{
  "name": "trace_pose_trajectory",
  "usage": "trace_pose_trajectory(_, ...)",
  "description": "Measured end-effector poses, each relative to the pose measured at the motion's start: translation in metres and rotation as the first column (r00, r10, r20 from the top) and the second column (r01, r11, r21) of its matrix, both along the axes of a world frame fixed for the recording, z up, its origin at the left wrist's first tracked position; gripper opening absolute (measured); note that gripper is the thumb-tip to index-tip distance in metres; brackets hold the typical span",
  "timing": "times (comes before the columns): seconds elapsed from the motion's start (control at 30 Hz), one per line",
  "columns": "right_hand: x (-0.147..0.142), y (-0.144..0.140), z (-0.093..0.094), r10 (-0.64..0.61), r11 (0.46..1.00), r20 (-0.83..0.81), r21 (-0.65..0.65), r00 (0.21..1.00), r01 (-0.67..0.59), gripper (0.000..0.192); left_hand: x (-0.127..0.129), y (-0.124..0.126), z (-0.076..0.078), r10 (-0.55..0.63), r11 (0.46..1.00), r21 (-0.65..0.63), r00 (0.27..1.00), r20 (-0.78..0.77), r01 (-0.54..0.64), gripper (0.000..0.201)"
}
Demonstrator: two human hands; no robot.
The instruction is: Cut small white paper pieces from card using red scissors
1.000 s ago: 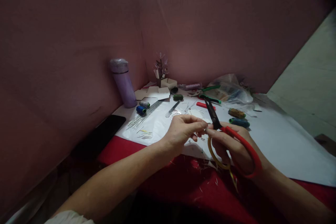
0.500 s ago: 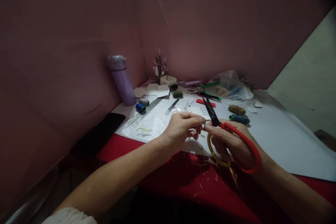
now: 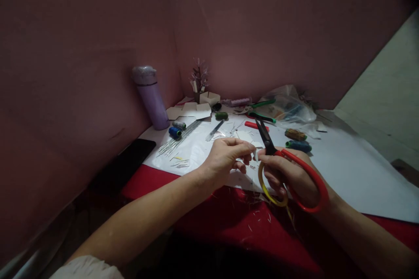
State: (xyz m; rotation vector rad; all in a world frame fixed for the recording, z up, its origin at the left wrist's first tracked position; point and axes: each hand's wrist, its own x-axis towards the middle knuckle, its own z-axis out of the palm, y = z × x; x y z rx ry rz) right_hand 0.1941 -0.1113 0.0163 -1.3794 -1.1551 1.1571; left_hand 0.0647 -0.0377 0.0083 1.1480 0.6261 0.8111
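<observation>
Red-looped scissors (image 3: 288, 170), tiny white scrap (image 3: 256, 155)

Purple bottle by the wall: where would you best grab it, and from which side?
Grip the purple bottle around its straight body, below the wider cap, coming from the right front. It stands upright close against the wall on its left, while thread spools lie just in front, so I'd reach in above them.

Dim overall, brightest on the white sheet (image 3: 343, 170) at centre right. Heavy shadow across the lower left and bottom of the frame, with dark vignetting in the upper right corner. Wide-angle bending at the edges, soft and grainy detail throughout.
</observation>
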Motion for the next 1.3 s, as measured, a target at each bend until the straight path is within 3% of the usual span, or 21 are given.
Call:
trace_pose_trajectory(0.27,0.0007,0.0008,-0.0017,0.042,0.994,0.079,0.096,0.996,-0.05,0.044,-0.0005,-0.0017,-0.0001,-0.018,0.999,-0.029,1.0,0.02,0.019,0.017)
trace_pose_trajectory(0.4,-0.0008,0.0013,-0.0013,-0.038,0.998,0.009,0.057,0.999,0.037,0.033,-0.0009,-0.0017,-0.0014,-0.051,0.996,-0.068,0.999,0.016,0.052,0.019)
trace_pose_trajectory(0.6,-0.0003,0.0017,-0.0006,-0.166,0.985,-0.029,0.038,0.986,0.167,0.021,-0.002,0.0002,0.0003,-0.008,0.993,-0.115,1.0,0.017,0.01,0.016)
trace_pose_trajectory(1.07,-0.0001,0.0014,-0.0016,-0.043,0.997,0.01,0.06,0.999,0.042,0.023,-0.0025,0.0036,0.0001,-0.068,0.977,-0.2,0.996,0.059,0.078,0.013)
trace_pose_trajectory(1.3,0.0025,0.0008,-0.0056,-0.007,0.997,-0.018,0.074,1.0,0.008,0.024,-0.0017,0.0019,0.001,-0.078,0.983,-0.164,0.995,0.056,0.086,0.013)
